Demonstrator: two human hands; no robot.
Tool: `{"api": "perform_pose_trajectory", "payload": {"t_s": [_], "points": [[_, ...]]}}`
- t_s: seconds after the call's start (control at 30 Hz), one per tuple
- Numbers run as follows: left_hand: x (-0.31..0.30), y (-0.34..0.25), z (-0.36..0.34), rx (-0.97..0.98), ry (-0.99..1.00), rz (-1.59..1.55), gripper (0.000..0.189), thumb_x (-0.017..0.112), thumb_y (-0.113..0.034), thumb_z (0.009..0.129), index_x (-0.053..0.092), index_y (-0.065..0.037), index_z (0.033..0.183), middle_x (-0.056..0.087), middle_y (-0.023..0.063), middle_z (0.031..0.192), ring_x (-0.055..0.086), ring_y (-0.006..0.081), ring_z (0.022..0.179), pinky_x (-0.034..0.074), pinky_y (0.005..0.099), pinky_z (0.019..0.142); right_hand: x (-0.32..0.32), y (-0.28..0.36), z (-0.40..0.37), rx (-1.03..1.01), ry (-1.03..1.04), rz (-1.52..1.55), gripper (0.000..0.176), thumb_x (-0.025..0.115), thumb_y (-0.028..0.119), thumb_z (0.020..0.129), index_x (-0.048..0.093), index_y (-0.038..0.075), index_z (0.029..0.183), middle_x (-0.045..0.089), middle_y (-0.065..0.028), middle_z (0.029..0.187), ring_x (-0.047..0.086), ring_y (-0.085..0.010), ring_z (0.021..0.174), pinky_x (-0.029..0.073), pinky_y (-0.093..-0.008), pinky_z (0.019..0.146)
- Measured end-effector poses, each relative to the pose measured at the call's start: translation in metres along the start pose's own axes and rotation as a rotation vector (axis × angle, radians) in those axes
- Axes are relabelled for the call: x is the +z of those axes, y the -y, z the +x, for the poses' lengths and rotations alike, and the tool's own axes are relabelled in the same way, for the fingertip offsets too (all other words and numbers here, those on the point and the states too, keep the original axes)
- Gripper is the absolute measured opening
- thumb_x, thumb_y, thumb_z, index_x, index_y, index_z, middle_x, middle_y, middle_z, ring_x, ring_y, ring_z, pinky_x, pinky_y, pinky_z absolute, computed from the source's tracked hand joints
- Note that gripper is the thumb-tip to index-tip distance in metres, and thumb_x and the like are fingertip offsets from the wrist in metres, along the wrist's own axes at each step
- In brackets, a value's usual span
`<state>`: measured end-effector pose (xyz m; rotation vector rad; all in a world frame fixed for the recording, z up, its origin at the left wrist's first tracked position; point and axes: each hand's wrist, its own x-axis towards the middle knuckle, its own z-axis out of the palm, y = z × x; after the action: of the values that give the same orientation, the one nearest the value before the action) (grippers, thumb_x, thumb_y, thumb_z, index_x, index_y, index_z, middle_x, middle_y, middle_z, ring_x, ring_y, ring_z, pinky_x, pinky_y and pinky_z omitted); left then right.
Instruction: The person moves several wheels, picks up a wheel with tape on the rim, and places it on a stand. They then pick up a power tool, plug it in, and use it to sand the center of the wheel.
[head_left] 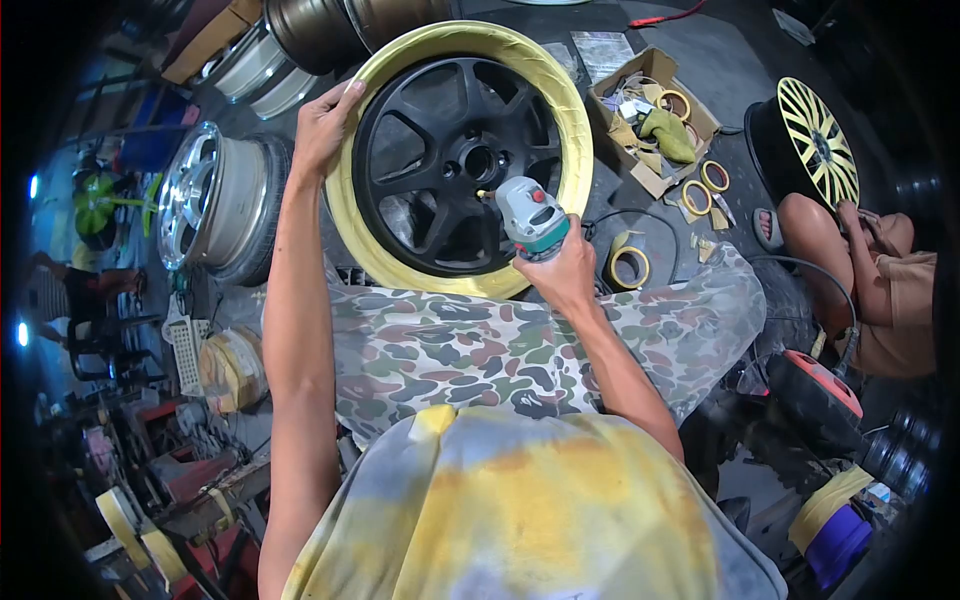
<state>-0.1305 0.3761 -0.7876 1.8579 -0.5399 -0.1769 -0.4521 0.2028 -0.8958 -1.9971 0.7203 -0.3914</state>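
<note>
Head view: the black wheel [450,170], its lip masked in yellow tape, stands on the floor against your camouflage-clad knees. Your left hand [325,125] hooks its fingers over the taped upper-left rim. Your right hand [560,270] grips a small grey-green power tool [530,215], its tip at a spoke beside the hub.

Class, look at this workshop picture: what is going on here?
A person steadies a black wheel, its rim wrapped in yellow masking tape, with the left hand on its upper edge. The right hand holds a small grey power tool, its tip at the spokes near the hub. Another person sits to the right beside a yellow-spoked wheel.
</note>
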Motion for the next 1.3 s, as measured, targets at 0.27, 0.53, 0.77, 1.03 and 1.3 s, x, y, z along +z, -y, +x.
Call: {"api": "perform_pose_trajectory", "payload": {"t_s": [0.27, 0.53, 0.77, 1.03, 1.3], "points": [[-0.006, 0.009, 0.005, -0.016, -0.007, -0.048, 0.041, 0.072, -0.033, 0.096, 0.073, -0.002, 0.122, 0.072, 0.0020, 0.106, 0.061, 0.0087, 0.095, 0.047, 0.0228, 0.087, -0.006, 0.001, -0.005, 0.012, -0.044, 0.055, 0.067, 0.084, 0.021, 0.062, 0.053, -0.006, 0.115, 0.072, -0.0252, 0.098, 0.072, -0.0396, 0.092, 0.055, -0.0428, 0.083], [-0.010, 0.010, 0.006, -0.080, -0.019, -0.039, 0.039, 0.072, -0.033, 0.096, 0.074, -0.003, 0.120, 0.071, -0.0001, 0.101, 0.059, 0.0074, 0.090, 0.047, 0.0221, 0.082, -0.005, -0.003, -0.010, 0.022, -0.062, 0.080, 0.071, 0.084, 0.025, 0.062, 0.051, -0.005, 0.116, 0.071, -0.0252, 0.096, 0.071, -0.0418, 0.090, 0.054, -0.0461, 0.082], [-0.013, 0.014, 0.007, -0.087, -0.008, -0.012, 0.038, 0.072, -0.034, 0.095, 0.075, -0.005, 0.119, 0.070, -0.0017, 0.097, 0.057, 0.0059, 0.084, 0.046, 0.0213, 0.076, -0.007, 0.001, -0.007, 0.088, -0.041, 0.082, 0.068, 0.086, 0.022, 0.063, 0.053, -0.006, 0.116, 0.072, -0.0245, 0.102, 0.072, -0.0382, 0.095, 0.054, -0.0429, 0.085], [-0.009, 0.004, 0.002, -0.100, -0.052, 0.032, 0.039, 0.073, -0.035, 0.095, 0.075, -0.004, 0.119, 0.070, -0.0012, 0.098, 0.058, 0.0062, 0.084, 0.046, 0.0213, 0.076, -0.006, 0.003, -0.013, 0.046, -0.064, 0.108, 0.069, 0.085, 0.023, 0.063, 0.052, -0.006, 0.116, 0.071, -0.0254, 0.099, 0.071, -0.0400, 0.093, 0.054, -0.0443, 0.085], [-0.014, 0.018, 0.006, -0.117, -0.030, -0.064, 0.040, 0.073, -0.033, 0.095, 0.074, -0.003, 0.121, 0.071, 0.0000, 0.102, 0.060, 0.0071, 0.087, 0.047, 0.0212, 0.078, -0.004, 0.001, -0.009, 0.056, -0.074, 0.105, 0.068, 0.085, 0.023, 0.063, 0.052, -0.007, 0.114, 0.071, -0.0257, 0.098, 0.072, -0.0394, 0.091, 0.055, -0.0433, 0.082]]}}
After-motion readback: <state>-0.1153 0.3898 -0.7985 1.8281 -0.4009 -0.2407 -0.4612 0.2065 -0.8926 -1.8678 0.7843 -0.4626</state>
